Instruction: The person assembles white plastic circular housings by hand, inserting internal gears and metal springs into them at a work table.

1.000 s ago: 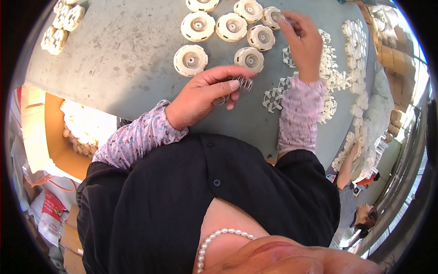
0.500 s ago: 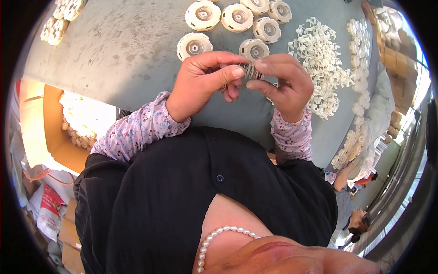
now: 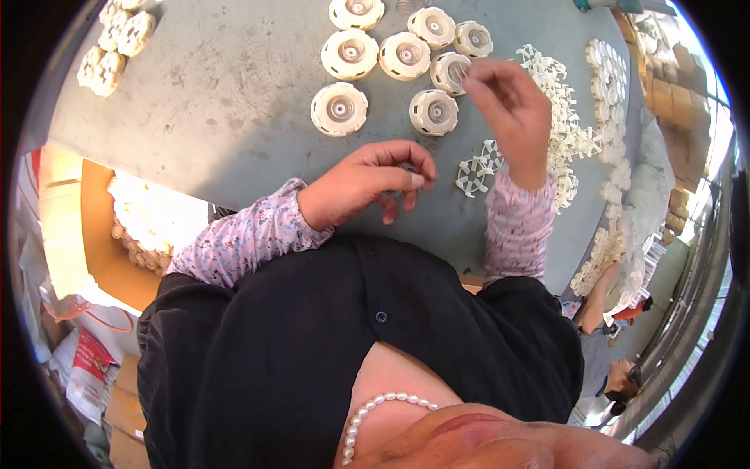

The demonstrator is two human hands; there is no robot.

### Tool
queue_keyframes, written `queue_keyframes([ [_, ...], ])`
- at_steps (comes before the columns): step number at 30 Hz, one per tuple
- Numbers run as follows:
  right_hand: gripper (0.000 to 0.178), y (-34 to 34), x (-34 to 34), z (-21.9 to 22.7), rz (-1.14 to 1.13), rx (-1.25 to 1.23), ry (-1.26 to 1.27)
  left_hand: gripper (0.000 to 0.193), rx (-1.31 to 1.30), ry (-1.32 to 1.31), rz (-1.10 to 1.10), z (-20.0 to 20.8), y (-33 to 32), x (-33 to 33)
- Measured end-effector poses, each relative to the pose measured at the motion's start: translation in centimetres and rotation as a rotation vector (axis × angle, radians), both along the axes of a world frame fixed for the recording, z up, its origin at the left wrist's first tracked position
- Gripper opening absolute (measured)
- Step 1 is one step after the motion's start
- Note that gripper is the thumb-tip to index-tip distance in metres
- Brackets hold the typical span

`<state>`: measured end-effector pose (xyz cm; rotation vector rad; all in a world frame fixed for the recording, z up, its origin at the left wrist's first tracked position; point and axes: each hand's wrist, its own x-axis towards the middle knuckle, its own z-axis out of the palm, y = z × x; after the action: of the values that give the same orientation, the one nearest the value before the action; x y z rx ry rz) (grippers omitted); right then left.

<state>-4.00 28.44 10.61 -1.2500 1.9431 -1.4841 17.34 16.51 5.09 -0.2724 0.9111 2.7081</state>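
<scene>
My left hand is curled above the grey table, with a small bunch of metal coil springs partly hidden in its fingers. Farther right, my right hand reaches over a cream round plastic housing. Its thumb and fingertips are pinched, slightly blurred, around what looks like a coil spring in that housing's middle. Several similar housings stand around it, such as a larger one at left and a nearer one. Coils show in their centres.
A pile of white plastic clips lies beside my right forearm, with a smaller cluster nearer. Stacked round parts line the right edge; others sit far left. A cardboard box of parts stands left. Another person is at lower right.
My hands have moved apart from the springs they held together. The right went right and forward to a housing; the left drew back slightly, keeping springs. The view shifted a little.
</scene>
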Motion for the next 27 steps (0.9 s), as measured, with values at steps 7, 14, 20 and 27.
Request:
queue_keyframes([
  [7,0.022,-6.2,-6.1,-2.6,-0.079,0.265,0.639,0.022,-0.181,0.094,-0.195,0.7,-0.6,0.1],
  [14,0.026,-2.4,-3.6,1.0,-0.18,0.242,0.491,0.022,-0.472,0.393,0.112,0.4,-1.5,1.3],
  [20,0.04,11.7,4.5,2.6,-0.232,0.607,0.419,0.04,-1.565,0.25,0.53,2.2,-6.7,5.0],
  [27,0.049,13.6,8.5,-2.1,-0.318,0.271,0.423,0.057,-2.022,0.176,0.494,0.8,-4.1,4.0],
])
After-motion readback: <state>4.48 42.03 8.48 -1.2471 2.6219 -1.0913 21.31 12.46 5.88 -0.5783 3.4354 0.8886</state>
